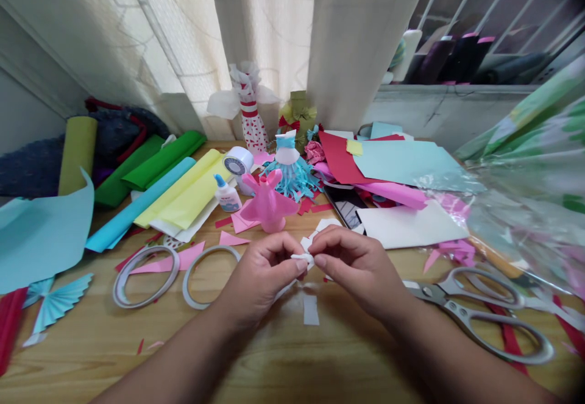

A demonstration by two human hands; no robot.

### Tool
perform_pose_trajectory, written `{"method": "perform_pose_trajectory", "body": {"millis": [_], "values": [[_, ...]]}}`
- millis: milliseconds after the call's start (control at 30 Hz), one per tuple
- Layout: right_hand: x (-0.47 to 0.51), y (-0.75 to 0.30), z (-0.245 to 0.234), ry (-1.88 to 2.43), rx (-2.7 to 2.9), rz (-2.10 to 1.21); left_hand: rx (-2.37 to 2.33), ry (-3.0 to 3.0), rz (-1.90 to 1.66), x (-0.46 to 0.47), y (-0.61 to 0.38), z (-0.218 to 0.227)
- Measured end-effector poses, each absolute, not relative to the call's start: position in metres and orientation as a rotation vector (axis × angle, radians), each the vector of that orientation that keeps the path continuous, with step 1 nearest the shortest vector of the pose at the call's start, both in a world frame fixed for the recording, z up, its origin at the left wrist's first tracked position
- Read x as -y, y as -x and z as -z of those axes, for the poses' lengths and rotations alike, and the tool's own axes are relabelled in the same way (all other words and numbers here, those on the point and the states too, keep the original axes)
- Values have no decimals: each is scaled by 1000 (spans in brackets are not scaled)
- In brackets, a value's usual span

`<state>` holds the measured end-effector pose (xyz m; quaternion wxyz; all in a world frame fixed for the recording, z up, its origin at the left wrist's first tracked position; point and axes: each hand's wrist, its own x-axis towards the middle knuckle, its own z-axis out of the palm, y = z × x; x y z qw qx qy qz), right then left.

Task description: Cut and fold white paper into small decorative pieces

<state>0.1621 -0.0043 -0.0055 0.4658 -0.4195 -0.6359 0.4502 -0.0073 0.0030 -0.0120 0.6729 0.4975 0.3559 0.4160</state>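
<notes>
Wooden table (pixel 91 355) fills my view, with large scissors (pixel 434 292) lying just beyond the right hand (pixel 359 270). I see that hand and the left hand (pixel 260 279) close together, both pinching a small white paper scrap (pixel 302 261) between their fingertips (pixel 297 258), held just above the table.

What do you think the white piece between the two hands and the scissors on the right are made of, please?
The white piece looks like thin, matte white paper, judging by its soft creases and pinched folds, though it could be tissue. The scissors look like brushed stainless steel, handles included, with a dull grey metallic sheen and no visible plastic.
</notes>
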Motion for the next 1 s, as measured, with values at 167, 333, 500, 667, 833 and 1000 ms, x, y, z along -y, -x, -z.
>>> {"method": "perform_pose_trajectory", "body": {"millis": [167, 333, 500, 667, 833, 1000], "values": [[5, -163, 4, 988, 1681, -970, -847, -1178, -917, -4, 8, 12], [6, -161, 4, 1013, 1689, -963, -908, -1241, -905, -3, 8, 9], [5, -161, 4, 1016, 1726, -908, -971, -1226, -904, 0, 5, 6], [5, -161, 3, 954, 1787, -809, -1033, -1184, -969, -1, 3, 7], [5, -161, 1, 931, 1846, -800, -1005, -1107, -1042, -3, 3, 12], [4, -160, 3, 1017, 1732, -919, -948, -1001, -1031, -4, 2, 12]]}}
